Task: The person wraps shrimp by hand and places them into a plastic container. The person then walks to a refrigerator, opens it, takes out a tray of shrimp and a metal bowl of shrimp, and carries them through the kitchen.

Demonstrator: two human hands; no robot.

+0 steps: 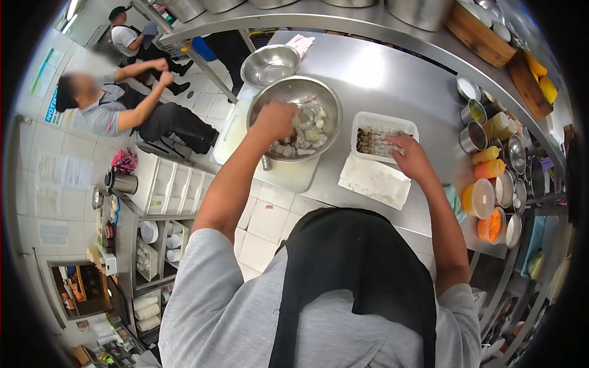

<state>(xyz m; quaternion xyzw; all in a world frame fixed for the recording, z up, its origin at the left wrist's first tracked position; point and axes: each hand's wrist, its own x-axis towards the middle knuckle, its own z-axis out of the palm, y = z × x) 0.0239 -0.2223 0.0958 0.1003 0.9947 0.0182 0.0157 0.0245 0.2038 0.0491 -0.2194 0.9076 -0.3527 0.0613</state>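
A large steel bowl (328, 101) holds pale, wet pieces of what looks like seafood (311, 126). My left hand (277, 119) is over the left part of this bowl, fingers curled down beside the pieces; whether it grips one is hidden. To the right stands a white perforated basket (383, 121) with a row of brown and grey pieces (373, 142) that look like shrimp. My right hand (406, 153) is at the basket's right side, its fingertips on the pieces. Just in front of the basket lies a white tray (374, 182) with a whitish surface.
An empty steel bowl (270, 65) stands behind the large one, partly over a white cutting board (287, 176). Sauce bottles (489, 168) and containers line the right edge. A steel shelf (319, 17) crosses the back. Two people (101, 101) are at the left.
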